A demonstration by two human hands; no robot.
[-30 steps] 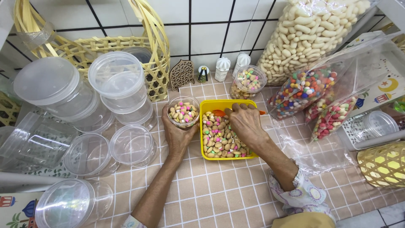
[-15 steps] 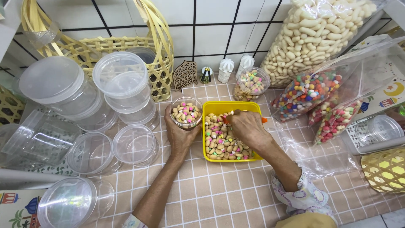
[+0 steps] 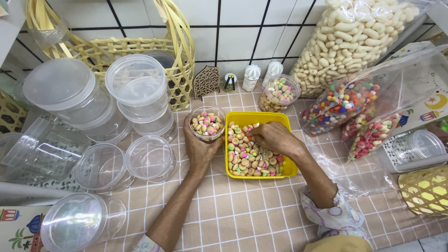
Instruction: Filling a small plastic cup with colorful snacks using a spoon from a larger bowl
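The small clear tub (image 3: 207, 122), partly filled with pastel-topped biscuits, stands on the tiled tabletop (image 3: 242, 210) just left of the yellow tray (image 3: 289, 169) and touches the tray's left wall. The left hand (image 3: 201, 148) wraps around the tub from the near side, fingers closed on its wall, in the same hold as half a second ago and one second ago. The right hand (image 3: 274, 138) lies inside the tray over the loose biscuits (image 3: 249, 158), fingers bunched together at the far left corner; whether they pinch a biscuit cannot be told. One second ago this hand sits nearer the middle of the tray; it has since shifted toward the tub side, and an orange object visible by it earlier is now mostly hidden under the fingers. The tub and tray keep their positions across all three frames. Behind the tray stands a second filled tub (image 3: 280, 92). To the right lie clear bags of coloured candies (image 3: 345, 105) and a large bag of pale puffed snacks (image 3: 354, 42). To the left stand stacked empty containers (image 3: 135, 93) with lids and a woven basket (image 3: 179, 79).
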